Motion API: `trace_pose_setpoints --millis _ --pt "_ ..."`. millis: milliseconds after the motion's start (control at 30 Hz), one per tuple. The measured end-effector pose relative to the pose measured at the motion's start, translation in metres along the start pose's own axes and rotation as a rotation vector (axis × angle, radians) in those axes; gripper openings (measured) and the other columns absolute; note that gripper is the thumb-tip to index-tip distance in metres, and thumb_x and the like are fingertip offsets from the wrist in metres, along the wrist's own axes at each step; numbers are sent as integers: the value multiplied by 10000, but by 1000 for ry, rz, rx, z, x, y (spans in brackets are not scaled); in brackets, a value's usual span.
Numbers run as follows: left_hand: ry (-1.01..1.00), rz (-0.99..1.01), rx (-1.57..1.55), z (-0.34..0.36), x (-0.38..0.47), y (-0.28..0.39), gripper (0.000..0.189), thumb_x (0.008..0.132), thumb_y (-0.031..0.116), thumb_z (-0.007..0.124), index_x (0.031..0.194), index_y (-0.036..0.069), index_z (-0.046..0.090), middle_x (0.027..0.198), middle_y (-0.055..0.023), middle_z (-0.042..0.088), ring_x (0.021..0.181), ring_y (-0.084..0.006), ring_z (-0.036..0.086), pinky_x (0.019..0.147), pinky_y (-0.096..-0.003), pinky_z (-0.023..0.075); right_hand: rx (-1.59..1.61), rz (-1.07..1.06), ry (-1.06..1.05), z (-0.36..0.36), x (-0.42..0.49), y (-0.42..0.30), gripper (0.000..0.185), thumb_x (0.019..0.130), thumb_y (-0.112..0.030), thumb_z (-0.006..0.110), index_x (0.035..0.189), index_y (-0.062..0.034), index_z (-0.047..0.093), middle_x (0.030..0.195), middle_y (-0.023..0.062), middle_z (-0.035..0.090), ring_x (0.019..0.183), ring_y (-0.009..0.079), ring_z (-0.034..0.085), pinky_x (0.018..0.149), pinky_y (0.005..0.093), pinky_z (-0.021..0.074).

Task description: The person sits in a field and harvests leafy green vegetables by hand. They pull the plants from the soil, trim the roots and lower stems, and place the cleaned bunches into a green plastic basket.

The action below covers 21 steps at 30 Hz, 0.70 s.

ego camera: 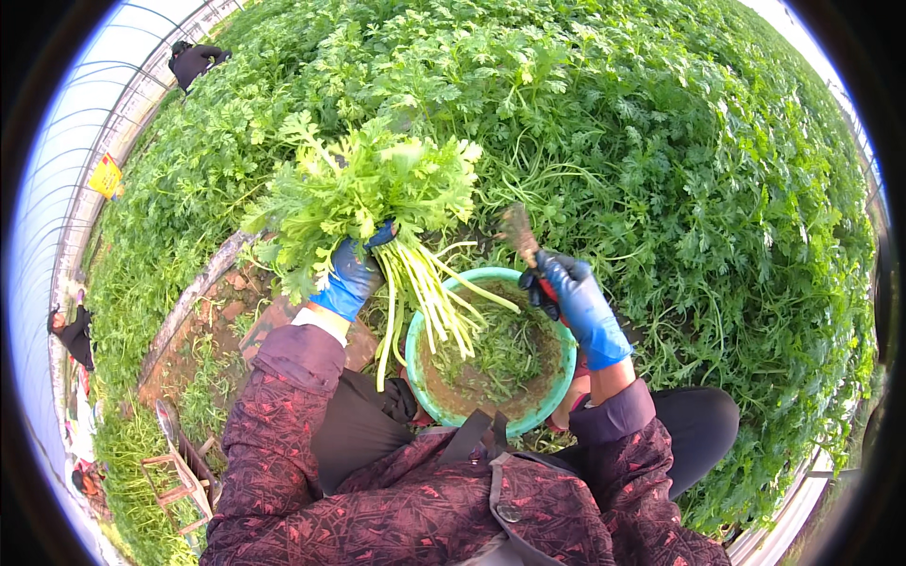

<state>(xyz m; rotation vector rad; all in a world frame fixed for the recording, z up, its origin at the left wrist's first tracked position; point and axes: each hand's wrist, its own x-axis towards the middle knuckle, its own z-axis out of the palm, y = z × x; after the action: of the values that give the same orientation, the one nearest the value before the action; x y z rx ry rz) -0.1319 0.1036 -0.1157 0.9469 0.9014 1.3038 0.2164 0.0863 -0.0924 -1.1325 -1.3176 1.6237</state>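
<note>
My left hand (352, 277), in a blue glove, grips a bunch of leafy greens (386, 180) that look like chrysanthemum greens. Their leaves spread up and away from me, while the pale cut stems (432, 297) hang down toward the near side and partly over a green plastic basin (568, 361). To the right of the basin's far rim, my right hand (577, 297) is closed around the red handle of a short hand tool. Its flat, muddy blade (520, 230) points up and away; blur hides whether it is a knife or a scraper. Leaf scraps (502, 361) and muddy residue lie inside the basin.
Dense growing greens (672, 141) surround the far and right sides. Bare soil (233, 304) and a plank-like strip (191, 297) lie at left, near a small wooden frame (177, 484). Other people (195, 64) are along the left greenhouse wall, where a yellow bag (106, 177) also shows.
</note>
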Motion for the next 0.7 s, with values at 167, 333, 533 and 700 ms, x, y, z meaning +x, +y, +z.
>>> trace_pose_setpoints --millis 167,333,533,700 --pt "-7 -12 -131 -17 9 -13 320 901 65 515 1218 29 540 1158 -110 603 1045 -227 584 937 -344 468 -163 -142 -38 77 14 6 344 962 -304 545 906 22 640 671 24 621 556 85 515 546 255 443" --pt "60 164 -48 -50 11 16 348 944 258 500 1190 22 566 1153 -119 612 1027 -245 596 977 -384 445 -1185 218 -312 29 6 91 447 920 -440 492 993 -38 673 953 206 667 911 317 658 821 431 496" --pt "247 246 200 -50 1 47 289 918 207 537 1138 27 591 1070 -124 642 955 -234 622 861 -351 506 -226 288 284 -16 23 86 386 952 -398 531 807 -61 652 617 20 618 471 76 524 441 221 357" --pt "-7 117 129 -32 7 17 359 899 231 578 1195 29 574 1150 -139 624 1086 -284 583 972 -418 458 -13 -133 -38 65 18 15 305 967 -277 540 979 8 648 718 16 639 553 71 525 507 220 412"
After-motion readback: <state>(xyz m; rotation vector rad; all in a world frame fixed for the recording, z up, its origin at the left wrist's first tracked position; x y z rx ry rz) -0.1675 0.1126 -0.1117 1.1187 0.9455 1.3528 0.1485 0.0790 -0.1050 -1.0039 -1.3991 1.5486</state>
